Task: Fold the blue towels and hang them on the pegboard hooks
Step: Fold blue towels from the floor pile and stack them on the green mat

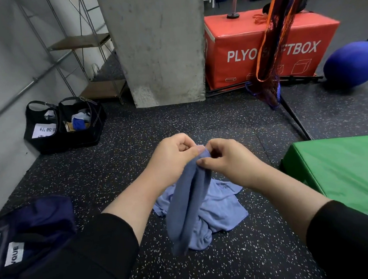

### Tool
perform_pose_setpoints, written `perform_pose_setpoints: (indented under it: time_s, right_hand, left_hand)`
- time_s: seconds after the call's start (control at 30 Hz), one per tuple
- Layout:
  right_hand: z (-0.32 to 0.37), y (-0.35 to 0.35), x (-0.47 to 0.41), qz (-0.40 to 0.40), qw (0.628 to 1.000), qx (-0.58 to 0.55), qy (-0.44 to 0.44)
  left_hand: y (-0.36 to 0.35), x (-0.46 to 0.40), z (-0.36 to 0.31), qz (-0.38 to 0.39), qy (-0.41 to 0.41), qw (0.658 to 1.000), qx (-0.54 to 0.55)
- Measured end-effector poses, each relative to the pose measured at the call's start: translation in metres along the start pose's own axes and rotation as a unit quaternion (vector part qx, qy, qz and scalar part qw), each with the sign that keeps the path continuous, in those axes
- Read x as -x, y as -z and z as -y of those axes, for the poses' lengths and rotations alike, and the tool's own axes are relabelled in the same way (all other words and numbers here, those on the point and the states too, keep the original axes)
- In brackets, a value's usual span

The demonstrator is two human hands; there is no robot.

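On a black rubber gym floor (134,132) flecked with white, a person in black sleeves holds up a blue towel (189,202) at its top edge, the left hand (173,157) and right hand (226,160) close together, each with fingers curled and pinching the cloth so that it hangs in a long doubled fold. Directly beneath it, a second, paler blue towel (223,210) lies crumpled on the floor. A bare concrete pillar (159,45) rises behind, with a thin metal shelving rack (80,44) standing against the grey wall to its left. Near the foot of that wall sit 2 open black bags (64,126), one showing a white label with printed characters. To the right of the pillar stands a red plyo soft box (266,46), partly screened by an orange-edged hanging net (275,52) that reaches the floor; a blue ball (352,64) rests beyond it. A green padded mat (344,167) fills the right edge, and a dark navy bag (32,232) with a white tag lies at the lower left, beside the left sleeve.
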State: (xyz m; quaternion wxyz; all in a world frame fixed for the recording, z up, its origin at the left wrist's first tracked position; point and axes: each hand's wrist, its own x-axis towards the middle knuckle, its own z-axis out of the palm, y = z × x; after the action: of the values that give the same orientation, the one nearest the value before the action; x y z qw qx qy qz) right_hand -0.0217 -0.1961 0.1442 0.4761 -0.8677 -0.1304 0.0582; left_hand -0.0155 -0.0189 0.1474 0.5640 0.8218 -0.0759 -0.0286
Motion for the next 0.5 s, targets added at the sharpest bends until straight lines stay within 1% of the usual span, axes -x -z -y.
perform_pose_setpoints:
  time_s: [0.07,0.13,0.2,0.27,0.33,0.4,0.43,0.5]
  right_hand:
    - [-0.001,-0.001,-0.002,0.025,0.998,-0.05,-0.015]
    - [-0.003,-0.002,-0.002,0.052,0.997,-0.06,-0.024]
    - [-0.003,-0.001,-0.003,0.059,0.997,-0.055,-0.02]
    - [-0.004,0.003,-0.005,0.044,0.998,-0.053,-0.011]
    - [-0.005,0.009,-0.005,0.031,0.998,-0.054,-0.01]
    - [-0.005,0.015,-0.002,0.021,0.997,-0.07,-0.029]
    - [-0.006,0.019,-0.001,0.008,0.997,-0.075,-0.032]
    - [-0.008,0.027,0.001,-0.049,0.997,-0.042,-0.029]
  left_hand:
    - [0.003,0.002,0.002,0.007,0.013,1.0,0.019]
    - [0.005,0.004,0.004,0.013,0.021,0.999,0.034]
    - [0.005,0.005,0.004,0.029,0.031,0.997,0.061]
    - [0.006,0.006,0.006,0.073,0.051,0.994,0.064]
    - [0.007,0.009,0.013,0.147,0.087,0.983,0.07]
    - [0.005,0.013,0.021,0.208,0.113,0.972,0.014]
    - [0.003,0.015,0.026,0.221,0.12,0.967,-0.03]
    - [0.001,0.016,0.03,0.203,0.121,0.967,-0.096]
